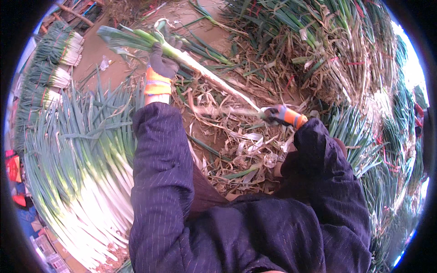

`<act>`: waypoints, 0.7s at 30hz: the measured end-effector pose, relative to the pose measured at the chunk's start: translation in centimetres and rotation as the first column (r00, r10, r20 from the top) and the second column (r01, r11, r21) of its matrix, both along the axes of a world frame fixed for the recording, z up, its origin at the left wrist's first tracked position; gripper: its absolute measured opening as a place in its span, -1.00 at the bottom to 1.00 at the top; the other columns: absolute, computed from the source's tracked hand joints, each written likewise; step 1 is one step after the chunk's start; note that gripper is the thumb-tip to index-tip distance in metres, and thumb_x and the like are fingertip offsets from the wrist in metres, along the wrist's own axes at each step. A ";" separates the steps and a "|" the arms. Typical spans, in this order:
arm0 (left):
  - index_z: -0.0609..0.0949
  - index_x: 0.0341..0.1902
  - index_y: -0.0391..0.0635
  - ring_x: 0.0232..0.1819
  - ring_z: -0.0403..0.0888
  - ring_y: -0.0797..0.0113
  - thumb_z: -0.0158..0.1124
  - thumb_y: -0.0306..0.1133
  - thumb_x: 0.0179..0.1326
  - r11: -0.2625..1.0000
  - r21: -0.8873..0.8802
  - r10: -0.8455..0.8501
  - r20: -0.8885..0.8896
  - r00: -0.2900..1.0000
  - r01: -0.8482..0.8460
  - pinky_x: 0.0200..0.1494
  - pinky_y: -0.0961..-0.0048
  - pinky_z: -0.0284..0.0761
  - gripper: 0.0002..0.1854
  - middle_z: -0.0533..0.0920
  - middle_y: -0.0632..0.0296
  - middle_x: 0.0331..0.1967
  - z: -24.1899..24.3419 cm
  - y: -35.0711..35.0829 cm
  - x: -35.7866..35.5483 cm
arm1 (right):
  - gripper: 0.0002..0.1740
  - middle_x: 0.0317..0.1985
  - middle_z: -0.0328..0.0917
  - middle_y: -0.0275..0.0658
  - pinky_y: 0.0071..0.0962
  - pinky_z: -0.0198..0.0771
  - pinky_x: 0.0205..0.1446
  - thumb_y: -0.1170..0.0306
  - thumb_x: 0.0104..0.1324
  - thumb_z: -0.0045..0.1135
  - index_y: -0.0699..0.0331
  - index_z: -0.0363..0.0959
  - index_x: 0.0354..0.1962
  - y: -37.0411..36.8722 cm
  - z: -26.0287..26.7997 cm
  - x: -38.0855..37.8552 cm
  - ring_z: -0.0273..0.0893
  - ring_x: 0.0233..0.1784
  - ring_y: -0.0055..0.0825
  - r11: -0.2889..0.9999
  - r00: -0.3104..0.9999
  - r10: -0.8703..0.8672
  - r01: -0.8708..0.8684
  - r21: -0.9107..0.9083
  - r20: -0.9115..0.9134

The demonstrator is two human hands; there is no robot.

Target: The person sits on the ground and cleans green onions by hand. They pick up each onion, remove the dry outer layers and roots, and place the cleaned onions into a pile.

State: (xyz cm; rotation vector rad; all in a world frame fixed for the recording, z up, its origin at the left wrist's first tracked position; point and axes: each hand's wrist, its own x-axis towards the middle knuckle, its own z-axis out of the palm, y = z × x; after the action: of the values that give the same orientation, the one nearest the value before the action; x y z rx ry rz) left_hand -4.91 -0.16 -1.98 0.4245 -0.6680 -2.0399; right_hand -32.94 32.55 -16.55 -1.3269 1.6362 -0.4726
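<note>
A long green onion (211, 73) runs slantwise before me, leaves at the upper left and pale root end at the lower right. My left hand (163, 60), in a dark glove with an orange cuff, grips it where the green leaves meet the stalk. At the root end my right hand (276, 114), gloved alike, has its fingers closed; the exact contact is partly hidden. A blurred pale strip (228, 111) stretches leftward from near that hand, probably dry onion skin. Below the stalk lies a litter of dry peeled leaves (239, 143).
Cleaned green onions (99, 170) lie in a broad row at my left. Tied bundles (58, 65) are stacked beyond them. Untrimmed onions (341, 61) with red ties form a heap at the upper right, and more bundles (385, 177) stand along my right side.
</note>
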 end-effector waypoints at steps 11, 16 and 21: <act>0.52 -0.20 0.00 -0.49 0.52 0.36 0.31 -0.18 0.13 0.994 -0.111 -0.035 -0.141 0.989 0.020 -0.47 0.35 0.52 -0.74 0.57 0.24 -0.34 2.5 1.2 1.3 | -0.63 -0.24 0.51 -0.13 -0.32 0.47 -0.14 0.34 0.23 -0.05 0.10 0.37 0.02 -6.3 9.0 2.2 0.53 -0.20 -0.13 0.910 0.471 -0.104 -0.309 -0.275 -0.876; 0.54 -0.19 -0.12 -0.02 0.54 0.10 0.23 -0.22 0.18 0.995 0.016 -0.100 -0.071 0.992 0.101 0.03 0.02 0.47 -0.75 0.59 0.10 -0.14 2.2 5.2 -2.0 | -0.46 -0.19 0.58 -0.12 -0.48 0.43 -0.03 0.16 0.11 0.30 0.38 0.45 -0.07 -10.4 17.7 11.0 0.57 -0.18 -0.35 0.703 0.905 -0.083 0.350 -0.619 0.417; 0.51 -0.06 -0.19 0.05 0.49 0.07 0.21 -0.16 0.19 0.957 -0.095 -0.280 -0.074 0.957 0.272 0.12 0.02 0.42 -0.62 0.55 0.03 -0.05 1.3 9.4 -4.6 | -0.39 -0.24 0.57 -0.10 -0.39 0.44 -0.10 0.09 -0.02 0.39 0.35 0.46 -0.14 -12.6 15.1 12.9 0.56 -0.20 -0.28 0.605 0.918 -0.325 0.387 -0.696 0.228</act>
State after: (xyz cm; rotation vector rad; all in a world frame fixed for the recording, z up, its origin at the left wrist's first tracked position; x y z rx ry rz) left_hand -9.55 9.20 -0.67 0.1997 -0.7931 -2.2689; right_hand -20.03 19.95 -1.47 -1.4915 1.7127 -1.5511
